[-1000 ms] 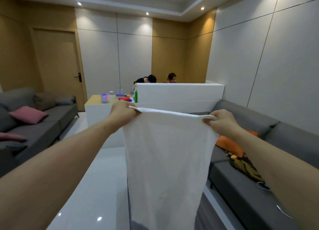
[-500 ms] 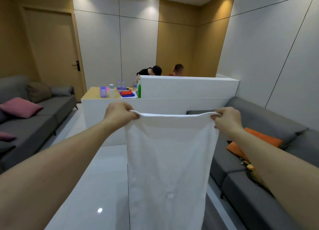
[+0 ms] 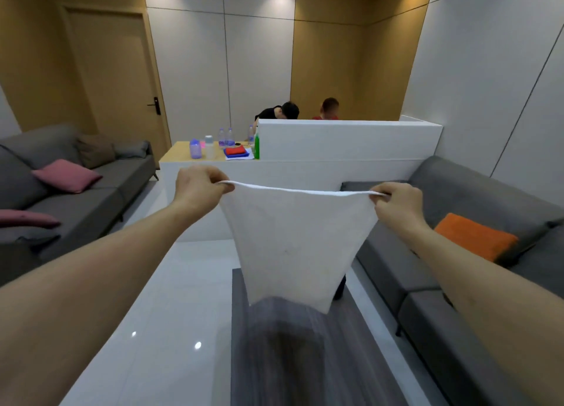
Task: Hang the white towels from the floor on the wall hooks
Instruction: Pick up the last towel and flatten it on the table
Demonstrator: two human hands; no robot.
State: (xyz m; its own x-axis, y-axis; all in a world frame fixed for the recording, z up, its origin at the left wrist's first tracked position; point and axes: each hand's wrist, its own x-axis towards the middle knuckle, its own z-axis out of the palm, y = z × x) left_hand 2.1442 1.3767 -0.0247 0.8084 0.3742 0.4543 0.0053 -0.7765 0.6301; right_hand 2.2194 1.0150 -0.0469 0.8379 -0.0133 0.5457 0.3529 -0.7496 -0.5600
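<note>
Both arms out in front, one white towel (image 3: 294, 244) stretched between the hands at about chest height, well off the floor (image 3: 171, 299).

Left hand (image 3: 200, 189): fingers curled, pinching the towel's top left corner. Right hand (image 3: 398, 206): fingers curled, pinching the top right corner. Neither grip has any visible gap.

Top edge runs between the two hands with a slight sag in the middle. Towel hangs flat, facing the camera, and narrows toward the bottom. The lower edge ends above a dark grey blurred shape (image 3: 283, 344) at bottom centre; cannot tell what that is or whether the towel touches it. A dark striped rug (image 3: 351, 360) lies on the floor below.

Surroundings:
- Grey sofa (image 3: 85, 201) on the left, with a pink cushion (image 3: 67, 175) and a second pink one at the left edge.
- Grey sofa on the right (image 3: 457, 299), with an orange cushion (image 3: 476, 236).
- White partition (image 3: 345, 138) straight ahead, behind the towel. The table (image 3: 180, 152) at its left end carries bottles (image 3: 195, 148), a green bottle (image 3: 257, 146) and a red-and-blue cloth stack (image 3: 235, 151).
- Two people sit behind the partition, only their heads and shoulders visible.
- Wooden door (image 3: 113, 76) at far left, closed.
</note>
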